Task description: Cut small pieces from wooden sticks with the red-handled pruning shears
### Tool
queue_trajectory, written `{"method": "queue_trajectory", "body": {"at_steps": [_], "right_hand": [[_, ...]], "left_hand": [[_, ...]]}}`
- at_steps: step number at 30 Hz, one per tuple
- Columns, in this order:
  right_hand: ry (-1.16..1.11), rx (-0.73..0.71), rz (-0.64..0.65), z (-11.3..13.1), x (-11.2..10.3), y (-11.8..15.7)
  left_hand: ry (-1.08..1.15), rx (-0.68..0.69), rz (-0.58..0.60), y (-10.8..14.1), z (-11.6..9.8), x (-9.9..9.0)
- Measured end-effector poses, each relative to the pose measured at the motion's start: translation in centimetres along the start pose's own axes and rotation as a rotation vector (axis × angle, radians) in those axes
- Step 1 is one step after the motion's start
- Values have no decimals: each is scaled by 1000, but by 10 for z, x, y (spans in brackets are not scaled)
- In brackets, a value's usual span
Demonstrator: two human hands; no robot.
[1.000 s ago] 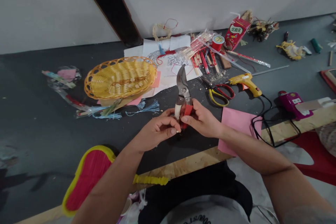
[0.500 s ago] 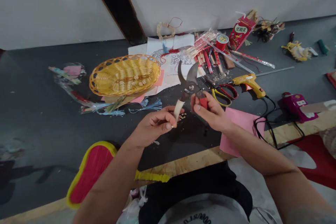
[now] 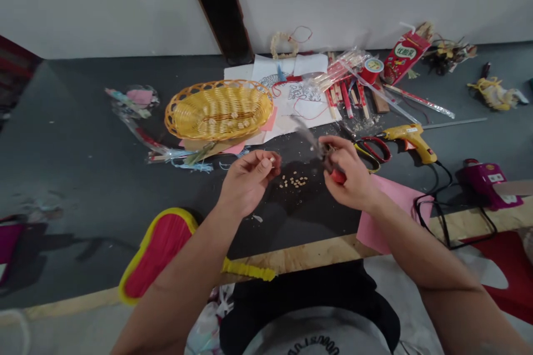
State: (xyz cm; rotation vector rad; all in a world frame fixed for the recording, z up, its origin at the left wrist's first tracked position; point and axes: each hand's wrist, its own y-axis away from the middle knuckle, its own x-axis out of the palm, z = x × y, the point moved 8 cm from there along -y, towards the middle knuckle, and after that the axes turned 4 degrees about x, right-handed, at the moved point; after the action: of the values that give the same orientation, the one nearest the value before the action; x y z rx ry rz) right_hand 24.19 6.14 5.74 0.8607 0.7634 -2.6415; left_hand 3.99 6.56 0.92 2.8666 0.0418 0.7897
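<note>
Fingers (image 3: 266, 163) of the left hand (image 3: 247, 182) are pressing together at their tips above a dark surface (image 3: 104, 177), pinching something too small to make out. Pale crumbs (image 3: 293, 180) are lying in a loose patch on the surface between the two hands. The right hand (image 3: 347, 171) is curling its fingers around a pair of pruning shears (image 3: 338, 176), whose red grip is showing through the hand and whose blades are blurring just above it, pointing toward the papers.

Around them, a red paddle-shaped piece with a yellow rim (image 3: 156, 255) is resting at the near edge, beside a wooden board edge (image 3: 300, 252). Blue tassels (image 3: 195, 165) are trailing out from under a woven yellow basket (image 3: 219, 111), which is sitting on sheets of paper. Beyond it, a sheet with a line drawing (image 3: 295, 97) is lying beneath bundled wooden sticks (image 3: 345, 97) and a red spool (image 3: 372, 70), with a juice carton (image 3: 400, 57) standing behind them. Yellow-and-red-handled scissors (image 3: 370, 150) are lying just beside the shears, next to a yellow glue gun (image 3: 410, 141), with a pink paper sheet (image 3: 387, 216) below it and a purple device (image 3: 485, 175) at far right.
</note>
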Motion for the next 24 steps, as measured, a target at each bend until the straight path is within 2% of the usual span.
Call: {"method": "queue_trajectory", "body": {"at_steps": [3,6,11,24], "right_hand": [[267,-99,50,13,13,3],[366,-148,74,20,21,6],[371,-174,87,22,25,8],[301,-137,157,21,32,11]], "left_hand": [[17,5,-43,-1,0,-5],[22,5,-54,-2,1,-6],[32,10,-27,-3,3,-4],[-55,24,-29,-4,5,-7]]}}
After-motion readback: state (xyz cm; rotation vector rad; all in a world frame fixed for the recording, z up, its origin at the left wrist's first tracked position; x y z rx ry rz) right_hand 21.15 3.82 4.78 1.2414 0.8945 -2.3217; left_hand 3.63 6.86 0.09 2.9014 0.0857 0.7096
